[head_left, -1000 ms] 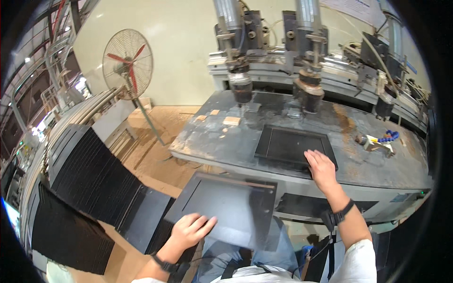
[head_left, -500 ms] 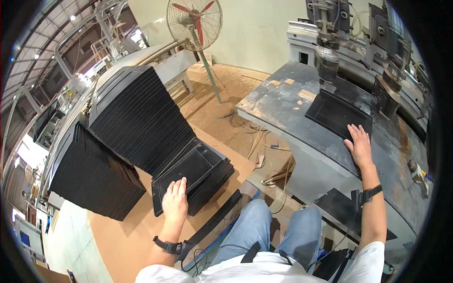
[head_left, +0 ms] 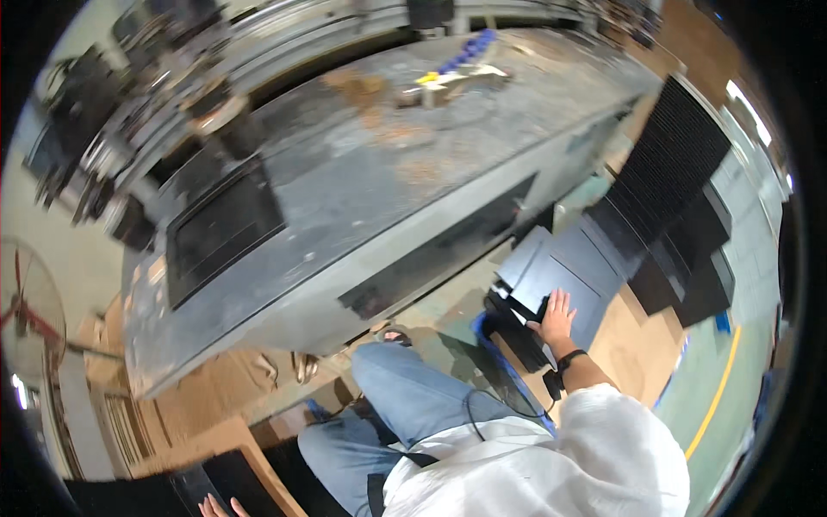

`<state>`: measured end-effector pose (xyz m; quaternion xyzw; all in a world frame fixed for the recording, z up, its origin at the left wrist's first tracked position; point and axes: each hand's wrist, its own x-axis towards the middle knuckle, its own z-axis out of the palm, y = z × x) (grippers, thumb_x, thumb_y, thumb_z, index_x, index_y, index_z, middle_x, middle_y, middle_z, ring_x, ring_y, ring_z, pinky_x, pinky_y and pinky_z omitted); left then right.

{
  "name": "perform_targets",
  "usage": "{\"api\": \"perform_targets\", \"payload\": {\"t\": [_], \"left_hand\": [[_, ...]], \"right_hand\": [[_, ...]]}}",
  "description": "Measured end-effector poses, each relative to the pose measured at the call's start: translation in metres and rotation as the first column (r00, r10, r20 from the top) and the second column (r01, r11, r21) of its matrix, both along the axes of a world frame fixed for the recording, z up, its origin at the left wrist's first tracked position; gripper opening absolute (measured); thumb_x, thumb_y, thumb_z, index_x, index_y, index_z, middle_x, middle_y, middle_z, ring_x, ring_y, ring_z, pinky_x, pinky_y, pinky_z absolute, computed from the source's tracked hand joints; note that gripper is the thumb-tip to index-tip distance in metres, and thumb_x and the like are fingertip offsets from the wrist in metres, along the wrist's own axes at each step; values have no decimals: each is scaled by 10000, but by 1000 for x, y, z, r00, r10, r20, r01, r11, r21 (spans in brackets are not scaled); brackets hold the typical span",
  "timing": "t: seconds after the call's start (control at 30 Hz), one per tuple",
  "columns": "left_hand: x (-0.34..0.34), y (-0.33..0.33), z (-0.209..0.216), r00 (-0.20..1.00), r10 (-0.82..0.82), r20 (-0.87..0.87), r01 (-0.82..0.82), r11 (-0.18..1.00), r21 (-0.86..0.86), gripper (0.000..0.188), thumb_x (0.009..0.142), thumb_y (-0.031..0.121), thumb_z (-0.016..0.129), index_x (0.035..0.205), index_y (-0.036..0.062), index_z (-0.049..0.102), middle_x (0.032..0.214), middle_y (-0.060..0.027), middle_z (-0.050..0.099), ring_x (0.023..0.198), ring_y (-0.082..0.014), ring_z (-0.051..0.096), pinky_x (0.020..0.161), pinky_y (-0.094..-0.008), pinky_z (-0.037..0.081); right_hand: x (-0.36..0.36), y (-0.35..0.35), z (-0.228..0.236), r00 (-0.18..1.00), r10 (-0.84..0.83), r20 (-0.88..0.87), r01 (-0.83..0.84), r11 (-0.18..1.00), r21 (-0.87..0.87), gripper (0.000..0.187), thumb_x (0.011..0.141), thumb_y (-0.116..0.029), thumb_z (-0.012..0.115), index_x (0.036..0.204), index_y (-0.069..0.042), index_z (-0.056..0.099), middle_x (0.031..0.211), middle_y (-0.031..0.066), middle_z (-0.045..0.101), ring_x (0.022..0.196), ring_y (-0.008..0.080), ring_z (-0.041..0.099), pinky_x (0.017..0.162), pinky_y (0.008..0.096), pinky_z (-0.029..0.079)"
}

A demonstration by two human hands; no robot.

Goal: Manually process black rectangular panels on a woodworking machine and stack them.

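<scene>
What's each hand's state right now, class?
Left hand: mostly out of frame; cannot tell.
Right hand: open, on a glossy panel.

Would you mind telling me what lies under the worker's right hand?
A flat, greyish panel shows around the right hand; whatever is directly beneath it is covered.

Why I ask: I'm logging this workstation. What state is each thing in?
Right hand: open, fingers extended over the right-hand panel
Left hand: mostly cut off by the lower edge; open or closed unclear
Right-hand panel: lying face up, partly covered
Framed black panel: lying on the worktable
Worktable: patched with brown dust
Blue hose: coiled
Fan: partly in view; running or not unclear
</scene>
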<state>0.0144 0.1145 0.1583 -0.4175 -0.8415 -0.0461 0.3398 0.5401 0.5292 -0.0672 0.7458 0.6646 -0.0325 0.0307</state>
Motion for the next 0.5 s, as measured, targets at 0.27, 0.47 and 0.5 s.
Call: {"api": "perform_targets", "payload": {"t": [0.27,0.47,0.5], "left_hand": [[-38,275,33,861,-490,138,499,866,-37,434,870,149,625,1286,78,522,1334,-133,472,1311,-354,367,1052,-507,309],[-56,395,17,853,-289,434,366,925,-104,556,919,396,523,1386,116,410,1456,-104,370,1376,-316,280,1124,-506,176],[-60,402,16,864,-199,462,298,943,-150,609,916,462,497,1407,121,380,1466,-105,359,1384,-312,265,1128,-510,158]], "right_hand": [[51,-42,-29,948,319,13,-319,943,91,464,653,-139,647,1098,-57,547,1025,117,526,979,286,505,773,389,413],[133,-53,51,986,159,55,-167,961,221,305,735,-32,559,1024,-82,643,939,96,556,951,284,531,780,365,455],[154,-49,58,969,245,24,-236,898,371,228,719,-43,587,935,-71,657,868,103,558,888,297,551,741,389,467]]}}
